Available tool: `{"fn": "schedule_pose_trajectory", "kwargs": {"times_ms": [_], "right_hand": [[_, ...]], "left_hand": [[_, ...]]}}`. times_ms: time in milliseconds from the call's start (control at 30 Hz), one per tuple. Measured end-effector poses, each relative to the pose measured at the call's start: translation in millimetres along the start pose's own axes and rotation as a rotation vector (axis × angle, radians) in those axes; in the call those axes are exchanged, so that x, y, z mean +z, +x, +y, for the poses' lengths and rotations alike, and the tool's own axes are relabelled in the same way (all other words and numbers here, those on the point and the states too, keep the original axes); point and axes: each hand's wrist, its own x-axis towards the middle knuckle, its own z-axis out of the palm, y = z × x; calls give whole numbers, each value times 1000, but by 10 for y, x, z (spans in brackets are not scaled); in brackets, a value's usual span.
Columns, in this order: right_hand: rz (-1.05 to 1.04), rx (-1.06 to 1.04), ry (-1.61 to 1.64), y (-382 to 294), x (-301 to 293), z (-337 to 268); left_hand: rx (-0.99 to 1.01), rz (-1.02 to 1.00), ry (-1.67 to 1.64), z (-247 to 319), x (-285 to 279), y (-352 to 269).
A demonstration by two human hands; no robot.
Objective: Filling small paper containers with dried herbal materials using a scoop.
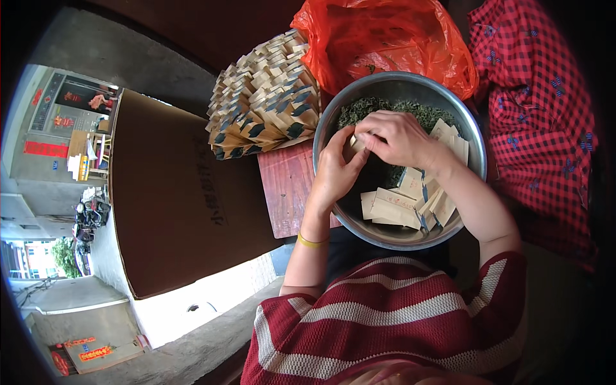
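Note:
A wide metal basin (399,243) holds dried green leaves (423,113) towards its far side and small kraft paper packets (395,207) at its near and right sides. Over the basin my left hand (339,166) and my right hand (397,137) meet at the fingertips. Between them they pinch a small paper packet (356,144), mostly covered by the fingers. My left wrist wears a yellow band. Some packets show printed marks and dark edges.
Many kraft packets (264,96) stand stacked on a reddish wooden board (288,187) left of the basin. An open red plastic bag (385,48) lies beyond it. Red checked cloth (539,134) is at the right, and a large cardboard panel (183,192) at the left.

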Motion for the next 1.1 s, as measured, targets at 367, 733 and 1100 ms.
{"fn": "schedule_pose_trajectory", "kwargs": {"times_ms": [367, 733, 1100], "right_hand": [[-22, -52, -58, 47, -16, -49], [-40, 211, -307, 22, -370, 242], [-107, -100, -128, 3, -69, -112]], "left_hand": [[319, 128, 88, -246, 45, 36], [-7, 19, -175, -25, -41, -18], [64, -76, -271, -107, -54, -15]]}}
